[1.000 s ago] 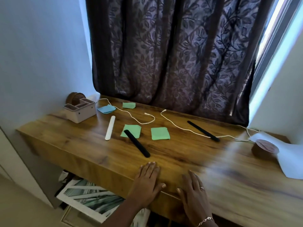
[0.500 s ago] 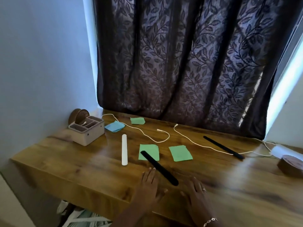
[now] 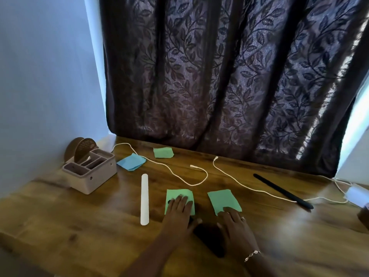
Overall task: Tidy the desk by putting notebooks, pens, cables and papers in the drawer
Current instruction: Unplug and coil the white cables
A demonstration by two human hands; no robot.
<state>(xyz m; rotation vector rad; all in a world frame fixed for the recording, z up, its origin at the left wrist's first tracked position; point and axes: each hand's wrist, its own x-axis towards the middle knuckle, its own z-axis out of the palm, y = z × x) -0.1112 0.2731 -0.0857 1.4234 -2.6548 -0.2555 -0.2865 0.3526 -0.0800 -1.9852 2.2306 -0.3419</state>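
Observation:
My left hand (image 3: 178, 214) lies flat with straight fingers on a green paper (image 3: 173, 194). My right hand (image 3: 233, 226) rests flat on the desk, its fingertips at the near edge of a second green paper (image 3: 222, 200). A black pen (image 3: 209, 240) lies between and partly under my hands. A white pen (image 3: 144, 198) lies left of my left hand. Farther back are a blue paper (image 3: 131, 161), a third green paper (image 3: 163, 152), two white cables (image 3: 179, 176) (image 3: 239, 182) and another black pen (image 3: 282, 190).
A beige desk organiser (image 3: 89, 172) with brown discs behind it stands at the back left. A white charger block (image 3: 357, 193) and a brown round object (image 3: 363, 216) sit at the right edge. A dark leaf-patterned curtain (image 3: 229, 76) hangs behind the wooden desk (image 3: 60, 226).
Both hands moved forward from the desk's front edge onto the desktop; the left now covers the green paper and the black pen, the right reaches the second green paper. The camera moved closer.

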